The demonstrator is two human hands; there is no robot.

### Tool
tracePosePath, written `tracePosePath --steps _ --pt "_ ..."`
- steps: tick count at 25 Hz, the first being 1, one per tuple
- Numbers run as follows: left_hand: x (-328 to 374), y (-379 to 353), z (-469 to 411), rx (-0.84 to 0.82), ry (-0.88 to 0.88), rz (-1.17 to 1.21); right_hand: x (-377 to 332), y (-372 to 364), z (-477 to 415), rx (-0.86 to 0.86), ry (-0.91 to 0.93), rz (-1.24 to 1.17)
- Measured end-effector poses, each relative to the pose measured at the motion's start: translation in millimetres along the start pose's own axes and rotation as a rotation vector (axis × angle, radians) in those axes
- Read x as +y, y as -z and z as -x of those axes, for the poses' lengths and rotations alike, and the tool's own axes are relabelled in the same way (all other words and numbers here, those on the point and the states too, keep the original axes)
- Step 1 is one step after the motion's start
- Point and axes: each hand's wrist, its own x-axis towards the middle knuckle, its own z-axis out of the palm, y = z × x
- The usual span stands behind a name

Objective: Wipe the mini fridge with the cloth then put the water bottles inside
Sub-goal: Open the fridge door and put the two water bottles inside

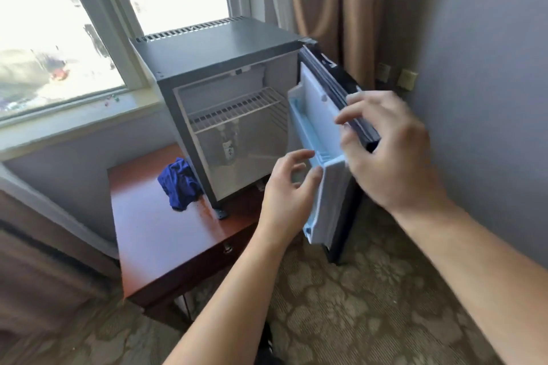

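The mini fridge [225, 74] stands on the far right of the wooden tabletop [154, 234] with its door [323, 139] swung open to the right. At least one water bottle [227, 147] stands inside, under the wire shelf [237, 111]. The blue cloth [179, 182] lies crumpled on the tabletop, just left of the fridge. The left hand [289, 187] is open and empty beside the door's inner edge. The right hand [385, 145] is spread at the door's outer edge, gripping nothing.

No text can be read anywhere; the bottle [228, 149] inside the fridge [219, 50], mid-frame, carries a label, but it is too blurred.
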Motion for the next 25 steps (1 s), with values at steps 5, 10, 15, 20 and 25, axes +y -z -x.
tracePosePath --steps 5,10,15,20,25 --pt "83 -24 14 -0.194 -0.289 -0.323 40 57 15 -0.278 -0.335 0.062" --pt "106 -18 35 -0.18 -0.285 -0.461 32 35 37 -0.275 -0.629 -0.293" --pt "110 22 56 0.051 -0.369 -0.386 -38 -32 72 -0.108 -0.593 -0.435" --pt "83 86 61 0.199 -0.197 -0.406 -84 -64 62 -0.392 -0.494 -0.54" --pt "54 119 44 0.172 -0.104 -0.383 -102 -97 46 -0.392 -0.525 -0.508"
